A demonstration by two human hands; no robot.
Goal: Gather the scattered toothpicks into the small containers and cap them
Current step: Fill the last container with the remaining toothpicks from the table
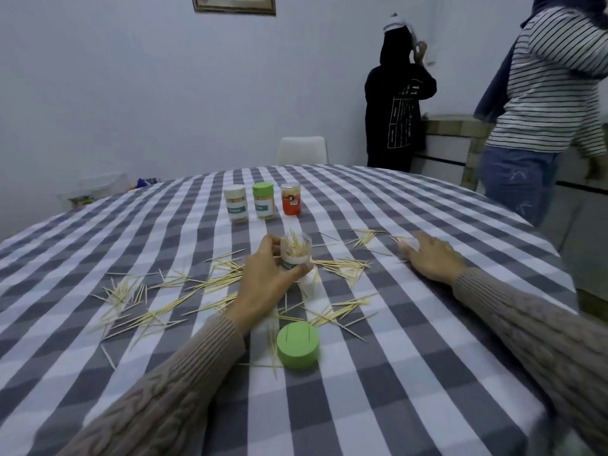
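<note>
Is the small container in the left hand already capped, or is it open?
Open. The container held by the left hand has no cap; toothpicks stick out of its mouth. A green cap lies on the tablecloth.

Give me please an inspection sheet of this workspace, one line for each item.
Surface: table under a grey and white checked cloth.
Job's things: toothpicks scattered; open container partly filled; green cap lying off; three capped containers at the back.
Clutter: nothing seen.
Hands: left hand grips the open container; right hand rests on the cloth by some toothpicks.
Cables: nothing seen.
Surroundings: white chair, two standing people, framed picture.
</note>
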